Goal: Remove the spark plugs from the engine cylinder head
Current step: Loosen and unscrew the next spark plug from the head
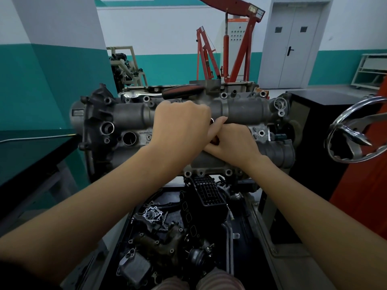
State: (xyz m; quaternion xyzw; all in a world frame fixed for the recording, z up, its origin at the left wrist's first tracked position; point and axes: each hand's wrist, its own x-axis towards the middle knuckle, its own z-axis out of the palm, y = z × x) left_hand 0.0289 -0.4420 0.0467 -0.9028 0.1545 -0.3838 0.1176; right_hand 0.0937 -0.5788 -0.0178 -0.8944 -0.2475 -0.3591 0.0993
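The engine cylinder head (240, 110) sits at centre frame on a stand, its long axis running left to right. It is a grey cast-metal body, rough and matte, with a rounded tubular housing along the top, bolt bosses and several round bores; two open bores show at its left end. No spark plug can be made out; the area under the hands is hidden.

Both hands meet over the middle of the head. The left hand (180, 124) is a knuckles-up fist, fingers curled downward together; what they enclose cannot be seen. A small metal ring (212, 120) shows at its right edge. The right hand (232, 143) lies just beside and partly under the left, touching it, fingers bent toward it; its grip cannot be determined. Both forearms are bare and extend from the lower corners.

A ratchet wrench (167, 92) with a red-and-black grip and polished shaft rests along the far top edge of the head.

Below the head, a dark tray (247, 222) holds loose engine parts, including a black ribbed plastic manifold (206, 197). A chromed handwheel (356, 130) stands at right. A red engine hoist (236, 47) and a grey double door (293, 42) are in the background.
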